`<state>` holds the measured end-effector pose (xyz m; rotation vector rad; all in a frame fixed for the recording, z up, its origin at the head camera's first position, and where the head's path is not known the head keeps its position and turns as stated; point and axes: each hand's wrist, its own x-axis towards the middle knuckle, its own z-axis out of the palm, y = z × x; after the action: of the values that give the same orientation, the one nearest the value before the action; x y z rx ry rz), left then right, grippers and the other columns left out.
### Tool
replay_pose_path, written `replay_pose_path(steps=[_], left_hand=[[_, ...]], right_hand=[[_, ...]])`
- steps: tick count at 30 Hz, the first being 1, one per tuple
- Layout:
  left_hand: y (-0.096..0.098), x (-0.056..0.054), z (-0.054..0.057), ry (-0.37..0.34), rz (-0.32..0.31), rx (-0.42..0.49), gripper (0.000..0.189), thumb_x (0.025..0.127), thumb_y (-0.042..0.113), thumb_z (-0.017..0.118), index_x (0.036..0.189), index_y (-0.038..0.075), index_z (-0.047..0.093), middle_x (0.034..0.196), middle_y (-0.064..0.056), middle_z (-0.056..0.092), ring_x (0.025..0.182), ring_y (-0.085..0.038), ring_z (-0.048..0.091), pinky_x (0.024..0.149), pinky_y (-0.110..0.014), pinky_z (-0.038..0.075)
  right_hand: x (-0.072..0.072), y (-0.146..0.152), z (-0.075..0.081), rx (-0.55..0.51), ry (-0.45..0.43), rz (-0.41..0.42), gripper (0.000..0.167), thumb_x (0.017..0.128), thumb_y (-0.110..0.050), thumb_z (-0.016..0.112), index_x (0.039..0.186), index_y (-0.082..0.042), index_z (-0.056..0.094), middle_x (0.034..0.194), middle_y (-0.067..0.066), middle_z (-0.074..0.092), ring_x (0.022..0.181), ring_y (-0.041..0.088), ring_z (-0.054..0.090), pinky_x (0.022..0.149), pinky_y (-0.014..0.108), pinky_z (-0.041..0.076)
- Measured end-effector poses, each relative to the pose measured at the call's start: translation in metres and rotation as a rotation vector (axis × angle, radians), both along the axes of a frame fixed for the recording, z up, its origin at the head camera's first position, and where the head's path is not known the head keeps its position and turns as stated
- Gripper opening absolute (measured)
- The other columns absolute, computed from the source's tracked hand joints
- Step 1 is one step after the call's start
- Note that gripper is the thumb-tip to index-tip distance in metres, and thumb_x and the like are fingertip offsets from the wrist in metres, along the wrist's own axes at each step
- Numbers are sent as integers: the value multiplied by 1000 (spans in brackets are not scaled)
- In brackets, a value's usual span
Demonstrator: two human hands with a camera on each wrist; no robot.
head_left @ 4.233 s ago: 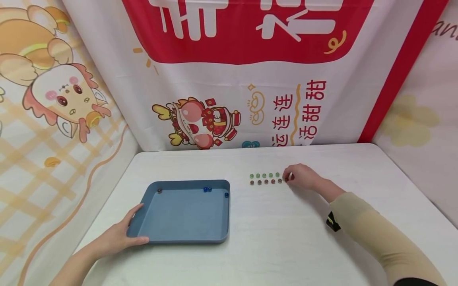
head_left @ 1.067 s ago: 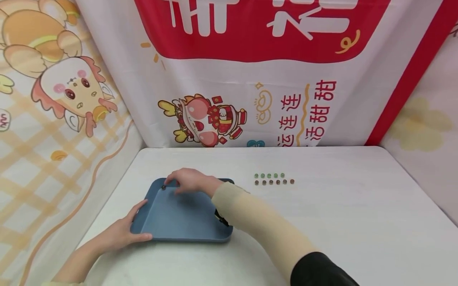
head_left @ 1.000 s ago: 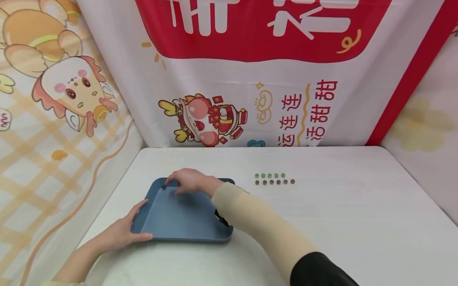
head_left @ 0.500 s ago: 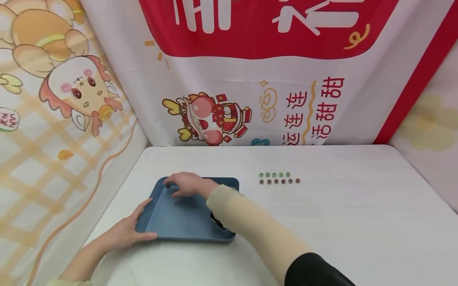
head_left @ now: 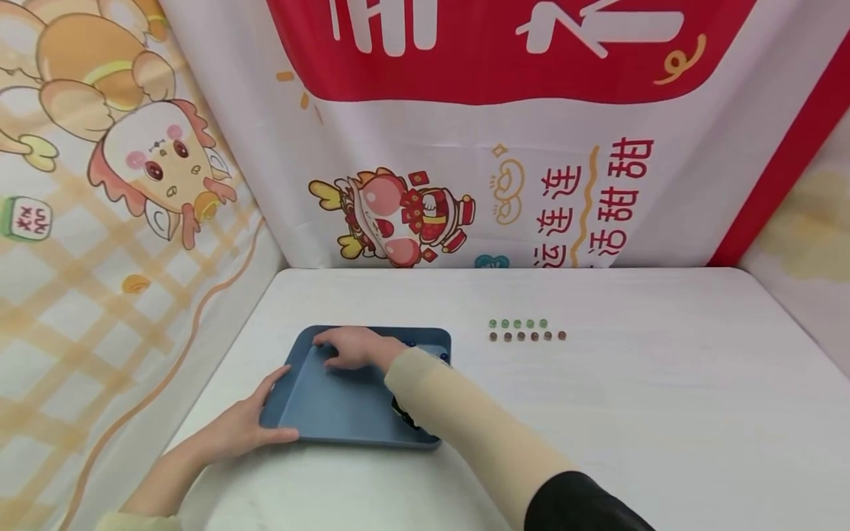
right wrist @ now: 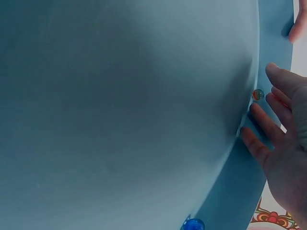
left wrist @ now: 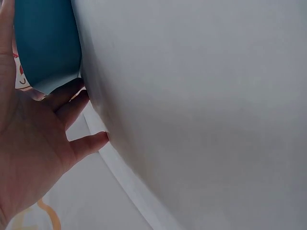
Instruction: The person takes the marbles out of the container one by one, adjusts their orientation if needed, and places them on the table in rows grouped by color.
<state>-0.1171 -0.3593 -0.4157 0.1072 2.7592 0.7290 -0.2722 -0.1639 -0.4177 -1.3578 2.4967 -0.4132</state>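
Observation:
In the head view a blue-grey tray (head_left: pixel 332 417) lies on the table, and my left hand (head_left: pixel 242 428) grips its front left corner, thumb along the front rim and fingers on the left side. The left wrist view shows that hand (left wrist: pixel 38 143) against the tray's outer wall. My right hand (head_left: pixel 352 348) reaches into the tray's back left corner. In the right wrist view a small orange-green glass marble (right wrist: pixel 258 94) sits at the foot of the wall, right at the fingertips of the right hand (right wrist: pixel 292 129); thumb and fingers stand apart around it.
Blue marbles (head_left: pixel 443 357) lie in the tray's back right part, partly behind the right sleeve. To the tray's right, a row of green marbles (head_left: pixel 518 323) stands behind a row of brownish marbles (head_left: pixel 521 336). A printed cloth (head_left: pixel 392 133) hangs behind the table.
The right hand has left the right end of the brownish row, where a marble now lies, and moved left into the tray's back left corner. The left hand keeps its grip.

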Motion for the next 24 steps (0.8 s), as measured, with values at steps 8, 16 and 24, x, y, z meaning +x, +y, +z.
replay_pose_path(steps=[8, 16, 24], left_hand=[[-1, -1, -1, 0, -2, 3, 113, 77, 52, 77, 155, 11, 6, 138, -45, 32, 121, -54, 45, 92, -60, 39], [1, -2, -1, 16, -15, 13, 112, 77, 51, 78, 155, 12, 8, 138, -45, 34, 121, -53, 45, 92, -60, 39], [0, 0, 1, 27, -26, 12, 111, 78, 50, 78, 155, 12, 8, 136, -45, 35, 119, -52, 47, 91, -59, 40]], right_hand=[[-1, -1, -4, 20, 17, 10, 53, 99, -29, 59, 148, -18, 43, 150, -5, 42, 136, 6, 35, 108, 21, 26], [-1, -2, -6, 18, 36, -7, 52, 98, -29, 60, 146, -18, 45, 148, -5, 44, 134, 6, 38, 107, 22, 28], [-2, 0, -7, -17, 47, -23, 47, 96, -26, 63, 140, -16, 52, 139, -2, 52, 125, 7, 47, 103, 21, 34]])
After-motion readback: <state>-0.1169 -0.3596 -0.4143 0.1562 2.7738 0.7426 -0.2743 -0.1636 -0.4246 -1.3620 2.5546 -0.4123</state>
